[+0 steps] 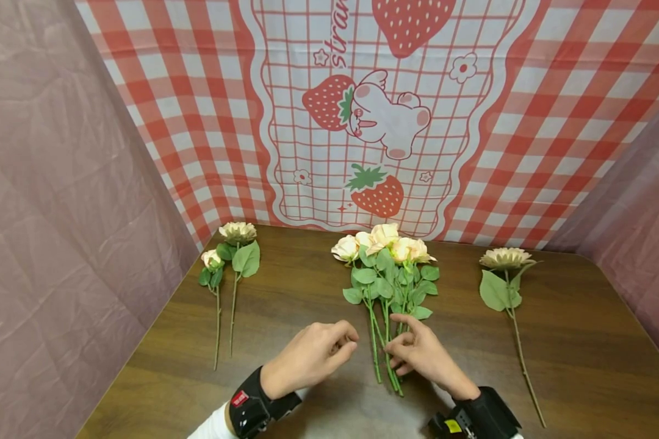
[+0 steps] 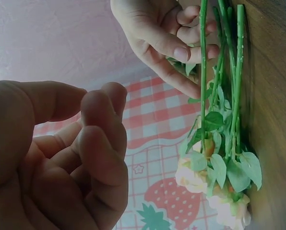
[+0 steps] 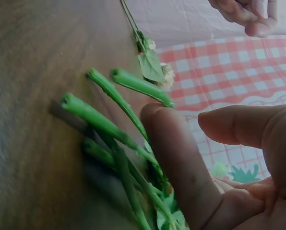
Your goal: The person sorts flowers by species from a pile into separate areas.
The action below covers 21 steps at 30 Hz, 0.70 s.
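Note:
A bunch of artificial-looking cream and peach roses with green leaves lies in the middle of the table, the stems pointing toward me. My right hand is over the lower stems, its index finger extended and the thumb apart from it. In the right wrist view a finger lies close beside the cut stem ends; I cannot tell whether it touches them. To the left of the stems hovers my left hand, fingers loosely curled, with nothing between thumb and fingertips.
On the wooden table, a rosebud stem and a pale, many-petalled flower lie at the left. A similar pale flower with a long stem lies at the right. A checked strawberry cloth hangs behind.

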Each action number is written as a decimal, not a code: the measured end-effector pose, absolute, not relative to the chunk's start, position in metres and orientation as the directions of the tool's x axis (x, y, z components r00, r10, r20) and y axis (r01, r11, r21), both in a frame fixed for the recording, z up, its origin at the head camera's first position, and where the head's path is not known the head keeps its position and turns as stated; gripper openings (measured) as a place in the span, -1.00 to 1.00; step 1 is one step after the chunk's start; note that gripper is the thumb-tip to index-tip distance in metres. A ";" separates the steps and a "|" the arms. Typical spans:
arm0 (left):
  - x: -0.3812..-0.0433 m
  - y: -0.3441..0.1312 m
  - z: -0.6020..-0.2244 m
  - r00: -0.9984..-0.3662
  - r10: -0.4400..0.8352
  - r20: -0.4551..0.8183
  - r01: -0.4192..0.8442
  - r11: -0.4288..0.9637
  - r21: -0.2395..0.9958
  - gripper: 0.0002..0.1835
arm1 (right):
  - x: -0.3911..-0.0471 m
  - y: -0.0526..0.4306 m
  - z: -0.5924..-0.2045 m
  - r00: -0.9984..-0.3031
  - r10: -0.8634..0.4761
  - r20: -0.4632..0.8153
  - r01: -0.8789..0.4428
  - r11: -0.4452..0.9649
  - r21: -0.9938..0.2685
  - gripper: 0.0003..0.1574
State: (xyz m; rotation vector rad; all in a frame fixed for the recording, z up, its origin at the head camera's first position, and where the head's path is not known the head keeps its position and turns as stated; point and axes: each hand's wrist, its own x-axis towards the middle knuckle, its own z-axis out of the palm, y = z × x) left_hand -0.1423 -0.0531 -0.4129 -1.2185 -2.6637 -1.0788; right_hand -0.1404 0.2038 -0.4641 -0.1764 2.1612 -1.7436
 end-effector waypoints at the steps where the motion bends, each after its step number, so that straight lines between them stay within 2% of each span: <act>1: -0.142 -0.053 -0.413 -0.694 0.660 0.287 0.674 0.457 0.580 -0.95 | -0.140 0.205 -0.463 -0.928 -0.313 -0.203 0.128 0.243 -0.961 -0.14; 9: -0.143 -0.053 -0.413 -0.701 0.656 0.280 0.669 0.468 0.578 -0.95 | -0.141 0.213 -0.457 -0.924 -0.318 -0.213 0.119 0.292 -0.949 -0.43; 16: -0.146 -0.058 -0.411 -0.710 0.645 0.282 0.667 0.488 0.563 -0.94 | -0.141 0.213 -0.455 -0.922 -0.336 -0.194 0.093 0.292 -0.952 -0.54; 18: -0.149 -0.064 -0.407 -0.722 0.628 0.291 0.665 0.514 0.542 -0.93 | -0.140 0.212 -0.454 -0.922 -0.344 -0.180 0.076 0.293 -0.953 -0.56; 21: -0.157 -0.081 -0.399 -0.774 0.557 0.302 0.625 0.594 0.506 -0.93 | -0.140 0.213 -0.451 -0.923 -0.351 -0.156 0.050 0.293 -0.955 -0.57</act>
